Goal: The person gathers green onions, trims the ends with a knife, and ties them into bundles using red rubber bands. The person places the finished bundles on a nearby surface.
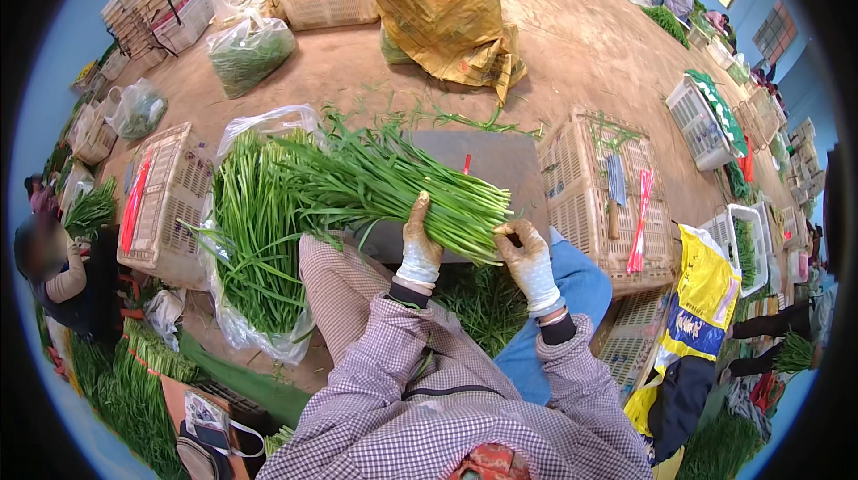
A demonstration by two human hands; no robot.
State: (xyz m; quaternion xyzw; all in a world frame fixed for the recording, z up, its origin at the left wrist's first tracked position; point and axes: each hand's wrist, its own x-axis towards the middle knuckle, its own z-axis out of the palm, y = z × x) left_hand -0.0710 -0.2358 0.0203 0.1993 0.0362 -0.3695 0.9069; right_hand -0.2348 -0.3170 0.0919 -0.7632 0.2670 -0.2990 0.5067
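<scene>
My left hand (420, 238), in a stained pale glove, holds a bundle of long leafy green stems (429, 202) from its near side, thumb on top. The bundle lies across a dark board (482, 161) above my lap, leaves to the left and pale cut ends to the right. At those ends is my right hand (528, 259), gloved too, its thumb and forefinger pinched together on the stem ends. Left of the board, a clear plastic bag (238, 329) lies open around a thick heap of the same greens (258, 232). A red strip (467, 163) sits on the board behind the bundle.
On an upturned plastic crate (583, 212) at right lie a knife (615, 195) and red ties (642, 218). Another crate (164, 212) at left bears red ties (136, 202). A yellow sack (439, 11) stands ahead. A person (60, 272) sits at far left.
</scene>
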